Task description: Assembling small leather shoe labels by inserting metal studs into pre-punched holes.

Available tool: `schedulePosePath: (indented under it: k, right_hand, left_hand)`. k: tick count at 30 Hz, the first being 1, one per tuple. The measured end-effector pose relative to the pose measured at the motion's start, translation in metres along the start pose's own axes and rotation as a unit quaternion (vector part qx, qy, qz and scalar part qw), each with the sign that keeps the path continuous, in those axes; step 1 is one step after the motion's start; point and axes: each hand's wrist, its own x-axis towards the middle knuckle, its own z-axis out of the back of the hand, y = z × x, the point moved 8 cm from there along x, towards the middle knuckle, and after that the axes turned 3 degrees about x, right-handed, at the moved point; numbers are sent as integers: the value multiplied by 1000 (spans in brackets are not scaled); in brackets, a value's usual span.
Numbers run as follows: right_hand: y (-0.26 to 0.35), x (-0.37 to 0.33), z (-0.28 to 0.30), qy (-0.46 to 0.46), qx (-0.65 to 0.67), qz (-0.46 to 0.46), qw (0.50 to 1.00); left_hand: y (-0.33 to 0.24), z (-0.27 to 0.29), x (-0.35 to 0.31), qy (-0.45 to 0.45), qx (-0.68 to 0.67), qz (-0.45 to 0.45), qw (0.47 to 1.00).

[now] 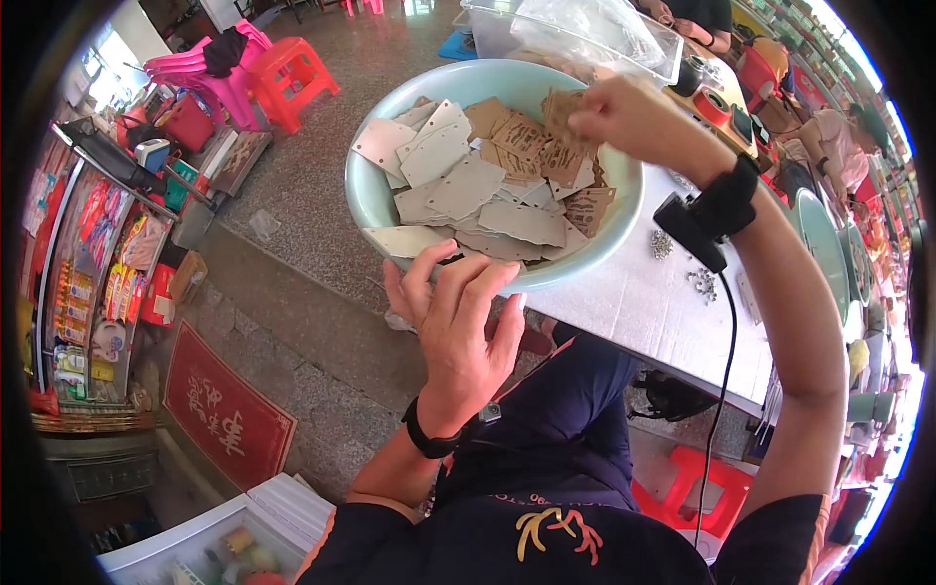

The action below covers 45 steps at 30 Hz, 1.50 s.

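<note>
A tub stands just beyond the right hand; metal bits lie nearer the body. The right hand, wrist bent, pinches a blurred brown card over the bowl. Cards fill it between both hands. The left hand, loosely curled, apparently grasping nothing, meets the near rim. Floor spreads leftward.

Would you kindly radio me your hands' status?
Left hand at round pale blue plastic basin. Right hand holding flat brown cards. Thin black cable hanging at right.
</note>
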Motion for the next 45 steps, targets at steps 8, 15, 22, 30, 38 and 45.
schedulePosePath:
  k: [8,15,22,30,38,45]
  right_hand:
    - [-13,1,0,-47,15,-9,999]
    - [27,-10,-26,-30,-21,205,978]
    - [32,-20,-28,-11,2,168,986]
    - [29,-24,-28,-59,-38,102,992]
    - [21,-12,-44,62,19,-46,997]
    - [0,-2,-50,18,49,-87,995]
  left_hand:
    - [4,-1,-5,3,-15,9,1000]
    - [8,2,-15,-11,-13,-7,1000]
    - [9,3,-28,-26,-15,-18,999]
    - [9,6,-36,-30,-16,-41,999]
    - [16,10,-38,-37,-32,-71,996]
    - [19,10,-35,-30,-59,-71,995]
